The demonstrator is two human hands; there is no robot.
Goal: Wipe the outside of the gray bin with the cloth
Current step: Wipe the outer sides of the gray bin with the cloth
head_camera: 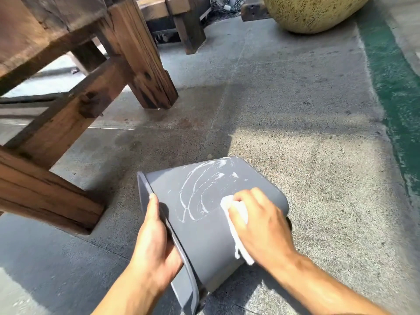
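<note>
While the gray bin (204,228) lies tipped on its side on the concrete floor (295,133), near the viewer at bottom centre, a person works on it with both bare hands. The left hand (156,242) grasps the bin's rim, which faces left, thumb along the lip. The right hand (261,221) presses a bunched white cloth (236,223) flat against the upturned wall, its fingers closed over the fabric. White soapy swirls mark the wall just beyond the cloth.

The bin looks like thin, light plastic: stiff enough to scrub, but likely to roll or skid, and slick where wet. The rim seems the surest place to hold it.

Heavy wooden table legs (141,64) stand well apart to the far left. A speckled yellow planter (313,12) sits far off, and a green painted strip (391,87) runs along the right. Open floor surrounds the bin, leaving room to turn it.
</note>
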